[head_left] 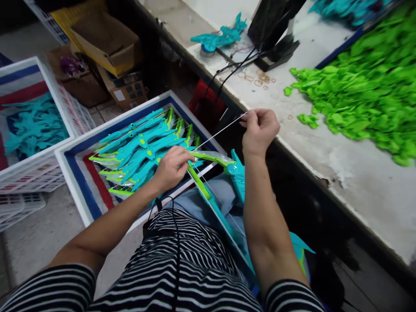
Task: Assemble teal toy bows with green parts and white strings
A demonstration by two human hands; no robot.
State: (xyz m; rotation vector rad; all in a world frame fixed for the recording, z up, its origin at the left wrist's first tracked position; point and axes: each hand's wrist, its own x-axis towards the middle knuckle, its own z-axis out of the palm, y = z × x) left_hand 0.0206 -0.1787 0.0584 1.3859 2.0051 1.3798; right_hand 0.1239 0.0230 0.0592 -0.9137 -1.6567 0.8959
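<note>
A toy bow (pixel 238 175) in turquoise and lime green lies across my lap, its lower end partly hidden by my right arm. My left hand (pixel 173 167) is closed around the bow's green tip. From that tip a thin white string (pixel 221 131) runs taut up to my right hand (pixel 260 130), which pinches its end near the table edge. To the left of my lap, several similar turquoise and green bows (pixel 143 149) are stacked in a white crate (pixel 78 188) lined with striped cloth.
Bright green plastic parts (pixel 367 95) are heaped on the worktable (pixel 367 190) at right. Rubber bands (pixel 260 80), a black stand (pixel 273 30) and a turquoise part (pixel 221 38) sit near its edge. Another crate (pixel 39 151) with turquoise pieces and cardboard boxes (pixel 104 39) stand at left.
</note>
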